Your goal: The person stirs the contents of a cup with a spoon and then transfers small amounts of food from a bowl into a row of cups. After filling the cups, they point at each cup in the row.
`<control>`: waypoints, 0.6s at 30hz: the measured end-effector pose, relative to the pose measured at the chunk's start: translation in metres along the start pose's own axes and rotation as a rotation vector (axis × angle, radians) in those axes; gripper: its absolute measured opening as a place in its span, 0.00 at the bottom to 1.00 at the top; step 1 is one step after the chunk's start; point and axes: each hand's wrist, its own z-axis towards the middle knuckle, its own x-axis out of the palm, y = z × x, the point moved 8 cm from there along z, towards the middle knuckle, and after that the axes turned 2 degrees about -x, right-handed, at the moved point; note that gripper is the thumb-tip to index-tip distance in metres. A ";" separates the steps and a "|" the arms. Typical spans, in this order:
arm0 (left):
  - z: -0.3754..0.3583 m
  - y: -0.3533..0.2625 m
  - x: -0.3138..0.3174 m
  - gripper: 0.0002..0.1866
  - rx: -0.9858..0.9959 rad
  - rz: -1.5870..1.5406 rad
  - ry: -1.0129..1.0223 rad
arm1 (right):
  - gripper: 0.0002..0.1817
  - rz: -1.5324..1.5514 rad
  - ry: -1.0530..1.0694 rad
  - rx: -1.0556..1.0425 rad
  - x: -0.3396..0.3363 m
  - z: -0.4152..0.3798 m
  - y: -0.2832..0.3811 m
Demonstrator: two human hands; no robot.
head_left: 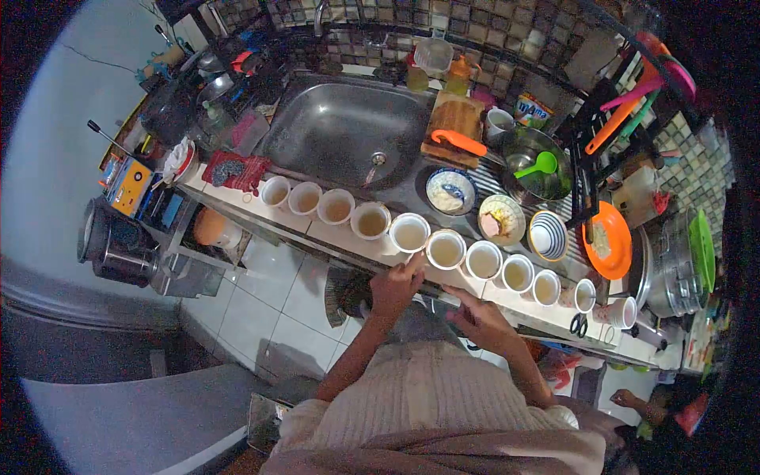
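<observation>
A long row of white plastic cups with pale yellowish liquid runs along the front edge of the counter. My left hand (pixel 394 288) is just below the middle of the row, its index finger stretched up toward the base of one cup (pixel 410 233). Beside that stands another filled cup (pixel 446 249). To the right, my right hand (pixel 480 319) hovers in front of the counter edge with its index finger extended, below a cup (pixel 483 260). No object shows in either hand. A pair of black-handled scissors (pixel 579 324) lies near the right end of the row.
Behind the cups are a steel sink (pixel 340 127), a cutting board (pixel 455 127) with an orange-handled knife (pixel 459 142), several bowls, a pot (pixel 538 186) with a green ladle (pixel 542 164), and an orange plate (pixel 613 253). Another person's hand (pixel 627 398) shows at lower right.
</observation>
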 end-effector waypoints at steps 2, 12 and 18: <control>0.001 0.003 0.005 0.18 0.028 0.016 -0.065 | 0.25 0.011 0.005 0.011 0.003 -0.002 -0.006; -0.004 0.012 0.019 0.15 0.066 -0.012 -0.094 | 0.26 0.009 0.024 0.031 0.005 0.000 -0.011; -0.012 0.011 0.005 0.14 -0.014 0.100 0.015 | 0.27 0.013 0.056 0.020 0.007 0.005 -0.008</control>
